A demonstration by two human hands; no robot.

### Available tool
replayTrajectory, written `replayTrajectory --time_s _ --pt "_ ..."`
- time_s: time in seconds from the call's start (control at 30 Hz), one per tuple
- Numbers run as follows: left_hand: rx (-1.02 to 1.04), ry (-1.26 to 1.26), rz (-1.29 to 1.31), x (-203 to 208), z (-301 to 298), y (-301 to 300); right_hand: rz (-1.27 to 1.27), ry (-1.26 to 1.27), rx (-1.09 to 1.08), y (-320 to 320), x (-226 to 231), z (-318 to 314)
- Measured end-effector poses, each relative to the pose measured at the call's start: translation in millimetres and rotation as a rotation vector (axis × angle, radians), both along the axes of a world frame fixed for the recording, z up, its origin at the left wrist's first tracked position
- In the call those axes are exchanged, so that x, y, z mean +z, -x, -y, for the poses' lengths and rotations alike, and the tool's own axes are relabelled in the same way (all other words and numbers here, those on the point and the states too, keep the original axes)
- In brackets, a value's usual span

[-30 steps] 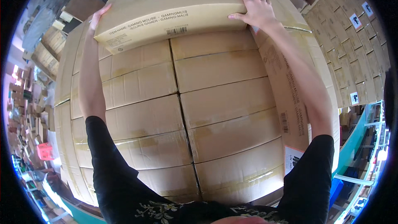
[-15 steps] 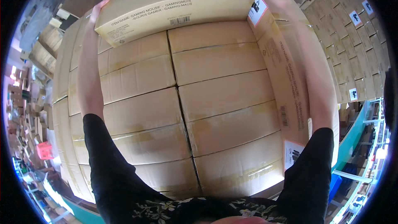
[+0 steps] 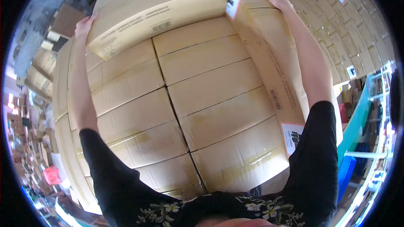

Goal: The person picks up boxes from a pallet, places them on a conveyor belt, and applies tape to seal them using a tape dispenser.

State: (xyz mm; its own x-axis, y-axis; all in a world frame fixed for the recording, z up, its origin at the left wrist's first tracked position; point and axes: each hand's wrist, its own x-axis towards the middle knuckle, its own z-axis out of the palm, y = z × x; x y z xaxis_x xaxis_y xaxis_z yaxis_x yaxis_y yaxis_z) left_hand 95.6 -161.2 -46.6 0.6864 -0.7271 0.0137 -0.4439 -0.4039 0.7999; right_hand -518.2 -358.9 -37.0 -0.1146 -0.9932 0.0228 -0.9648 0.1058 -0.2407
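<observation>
A long brown carton (image 3: 158, 9) lies across the far side of a stack, its long axis running left to right and its right end farther from the person; the printed side faces them. The left hand (image 3: 84, 26) is against its left end, though whether the fingers pinch or merely press cannot be told. The right hand (image 3: 278, 1), fingers held together, rests at the outer edge of the far right corner, its grip unclear. Down the right side, another long carton (image 3: 271, 73) points away from the person, printed side inward; the right sleeve (image 3: 315, 143) covers part of its near end. Between them spreads a layer of taped cartons (image 3: 210, 73). Beyond, a carton wall (image 3: 341, 29) stands right, a red basket (image 3: 52, 175) left.
</observation>
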Motion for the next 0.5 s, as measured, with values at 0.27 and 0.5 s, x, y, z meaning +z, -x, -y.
replayTrajectory --time_s 0.27,0.5 --pt "-0.672 0.63 0.914 43.0 -43.4 259.5 0.019 0.168 0.577 122.7 23.3 -97.8" --pt "-1.221 0.702 1.001 22.2 -158.0 431.2 0.396 0.568 -0.153 310.5 -5.7 -382.6"
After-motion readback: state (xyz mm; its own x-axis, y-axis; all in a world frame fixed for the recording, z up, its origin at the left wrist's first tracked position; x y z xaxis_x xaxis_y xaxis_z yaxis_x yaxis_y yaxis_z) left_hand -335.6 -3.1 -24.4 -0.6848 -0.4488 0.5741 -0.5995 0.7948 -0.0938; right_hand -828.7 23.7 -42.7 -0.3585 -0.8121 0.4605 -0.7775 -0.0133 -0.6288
